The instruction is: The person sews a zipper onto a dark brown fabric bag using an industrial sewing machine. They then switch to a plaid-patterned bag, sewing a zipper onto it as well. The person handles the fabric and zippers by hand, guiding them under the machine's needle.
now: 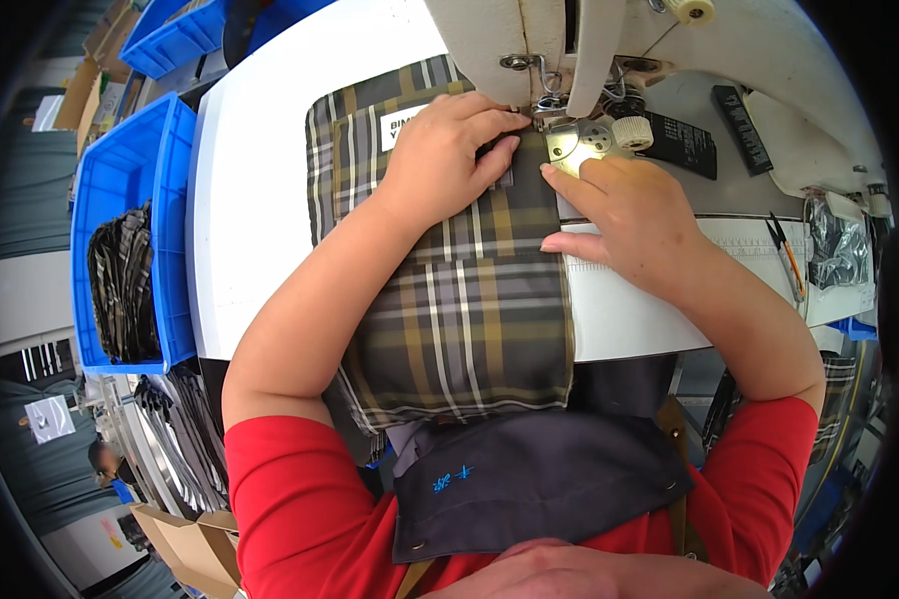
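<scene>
A folded checked plaid cloth piece [459, 329], dark with olive and white stripes, lies under the sewing machine's presser foot [549, 108] and hangs over the near table edge. On its upper part, my left hand [449, 150] presses down, fingers bent, thumb and forefinger apart, fingertips just left of the presser foot. Beside that hand a white printed label [400, 128] shows, partly covered. My right hand [634, 215] rests at the cloth's right edge, its thumb and forefinger spread and touching it, other fingers curled. Light from the machine falls on the metal needle plate [574, 145].
The white sewing machine [589, 50] rises at the far side. Right of my right hand lie orange-handled thread snips [787, 258], a black strip [741, 130] and a clear plastic bag [837, 245]. To the left stands a blue bin [178, 180] with folded plaid pieces [122, 285].
</scene>
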A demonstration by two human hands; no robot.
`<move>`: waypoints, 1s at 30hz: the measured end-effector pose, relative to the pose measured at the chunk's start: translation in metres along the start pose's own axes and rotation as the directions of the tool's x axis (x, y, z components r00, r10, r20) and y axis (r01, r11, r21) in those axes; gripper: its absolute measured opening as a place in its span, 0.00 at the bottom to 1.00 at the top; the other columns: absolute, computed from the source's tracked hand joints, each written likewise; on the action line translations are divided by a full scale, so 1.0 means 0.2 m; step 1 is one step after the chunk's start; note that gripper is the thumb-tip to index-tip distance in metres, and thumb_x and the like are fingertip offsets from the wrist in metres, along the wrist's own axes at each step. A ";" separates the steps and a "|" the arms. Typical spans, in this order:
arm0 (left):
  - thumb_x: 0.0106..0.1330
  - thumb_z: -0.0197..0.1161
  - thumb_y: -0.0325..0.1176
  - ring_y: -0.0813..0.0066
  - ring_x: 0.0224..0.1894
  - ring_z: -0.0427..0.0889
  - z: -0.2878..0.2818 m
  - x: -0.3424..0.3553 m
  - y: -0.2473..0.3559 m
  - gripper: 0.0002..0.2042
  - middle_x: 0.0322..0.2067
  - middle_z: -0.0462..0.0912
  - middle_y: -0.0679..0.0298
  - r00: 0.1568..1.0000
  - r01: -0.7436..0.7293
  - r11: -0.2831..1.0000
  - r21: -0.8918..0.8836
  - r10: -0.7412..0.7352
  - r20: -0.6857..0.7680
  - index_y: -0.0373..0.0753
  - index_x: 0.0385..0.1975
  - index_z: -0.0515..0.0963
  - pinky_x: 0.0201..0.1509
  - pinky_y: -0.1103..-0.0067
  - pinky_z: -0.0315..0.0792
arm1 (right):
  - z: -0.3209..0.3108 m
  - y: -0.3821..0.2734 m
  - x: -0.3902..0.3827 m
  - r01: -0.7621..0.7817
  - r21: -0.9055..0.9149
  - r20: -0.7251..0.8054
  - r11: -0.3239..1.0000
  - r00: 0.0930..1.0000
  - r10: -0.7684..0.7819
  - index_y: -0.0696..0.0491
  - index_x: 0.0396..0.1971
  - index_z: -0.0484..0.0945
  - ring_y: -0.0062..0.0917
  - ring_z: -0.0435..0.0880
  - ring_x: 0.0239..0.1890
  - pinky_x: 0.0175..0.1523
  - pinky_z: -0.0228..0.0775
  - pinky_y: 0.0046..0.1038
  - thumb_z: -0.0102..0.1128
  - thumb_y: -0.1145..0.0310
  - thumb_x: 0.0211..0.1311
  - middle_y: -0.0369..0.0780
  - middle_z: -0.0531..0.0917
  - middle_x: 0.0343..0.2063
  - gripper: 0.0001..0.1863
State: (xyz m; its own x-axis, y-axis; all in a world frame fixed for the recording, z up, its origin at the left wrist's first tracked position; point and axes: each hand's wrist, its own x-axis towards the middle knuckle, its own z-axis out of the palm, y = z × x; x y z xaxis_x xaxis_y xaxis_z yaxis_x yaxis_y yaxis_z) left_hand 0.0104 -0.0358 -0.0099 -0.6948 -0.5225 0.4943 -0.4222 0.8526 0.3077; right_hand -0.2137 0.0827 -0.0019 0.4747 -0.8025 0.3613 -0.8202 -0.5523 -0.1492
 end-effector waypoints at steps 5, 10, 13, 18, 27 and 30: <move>0.62 0.70 0.31 0.57 0.37 0.82 0.02 0.02 -0.04 0.07 0.38 0.86 0.64 1.000 0.013 0.999 0.036 -0.012 -0.026 0.42 0.39 0.87 0.42 0.67 0.78 | 0.01 0.01 0.00 -0.029 0.065 0.017 0.997 0.999 0.028 0.51 0.55 0.83 0.34 0.81 0.35 0.40 0.75 0.35 0.73 0.47 0.55 0.38 0.79 0.32 0.32; 0.63 0.69 0.32 0.55 0.39 0.82 0.03 0.03 -0.05 0.08 0.37 0.85 0.62 0.999 0.018 0.999 0.049 -0.017 -0.029 0.40 0.40 0.86 0.44 0.65 0.78 | 0.01 0.01 0.00 -0.035 0.073 0.015 0.997 0.999 0.034 0.50 0.54 0.84 0.35 0.81 0.34 0.40 0.75 0.36 0.72 0.47 0.56 0.38 0.80 0.31 0.30; 0.64 0.67 0.31 0.53 0.42 0.83 0.01 0.04 -0.03 0.10 0.39 0.85 0.60 0.999 0.029 0.999 0.029 -0.028 -0.025 0.40 0.44 0.84 0.46 0.63 0.78 | 0.01 0.01 0.00 -0.053 0.060 0.045 0.997 0.998 0.051 0.50 0.54 0.84 0.36 0.81 0.33 0.39 0.75 0.37 0.72 0.46 0.56 0.38 0.80 0.30 0.30; 0.65 0.65 0.31 0.51 0.58 0.79 0.00 0.05 -0.04 0.13 0.52 0.83 0.56 0.999 0.028 1.000 -0.007 -0.028 0.032 0.39 0.49 0.82 0.60 0.62 0.75 | 0.00 0.01 0.01 -0.033 0.016 0.051 0.999 0.998 0.032 0.52 0.53 0.84 0.32 0.84 0.34 0.39 0.77 0.34 0.67 0.42 0.61 0.37 0.82 0.31 0.31; 0.68 0.62 0.35 0.57 0.66 0.75 0.02 0.05 -0.07 0.14 0.60 0.81 0.61 0.993 0.063 0.994 0.091 -0.072 0.092 0.42 0.51 0.84 0.65 0.63 0.69 | 0.02 -0.01 0.01 -0.062 0.022 0.000 0.998 0.998 0.062 0.52 0.51 0.84 0.34 0.85 0.36 0.40 0.77 0.35 0.68 0.45 0.62 0.37 0.83 0.31 0.28; 0.69 0.61 0.35 0.59 0.66 0.74 0.02 0.04 -0.07 0.14 0.61 0.80 0.62 0.992 0.075 0.992 0.099 -0.084 0.092 0.42 0.51 0.84 0.65 0.63 0.69 | 0.00 -0.05 0.00 -0.039 -0.030 -0.039 0.999 0.999 0.038 0.53 0.51 0.84 0.34 0.84 0.35 0.40 0.76 0.36 0.70 0.49 0.61 0.38 0.83 0.31 0.26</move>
State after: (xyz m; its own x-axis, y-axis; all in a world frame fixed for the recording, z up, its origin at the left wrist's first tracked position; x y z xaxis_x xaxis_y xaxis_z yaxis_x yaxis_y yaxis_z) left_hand 0.0077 -0.0520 -0.0133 -0.7077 -0.5893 0.3897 -0.5284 0.8076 0.2616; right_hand -0.2050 0.0887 -0.0002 0.4303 -0.8137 0.3909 -0.8473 -0.5134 -0.1359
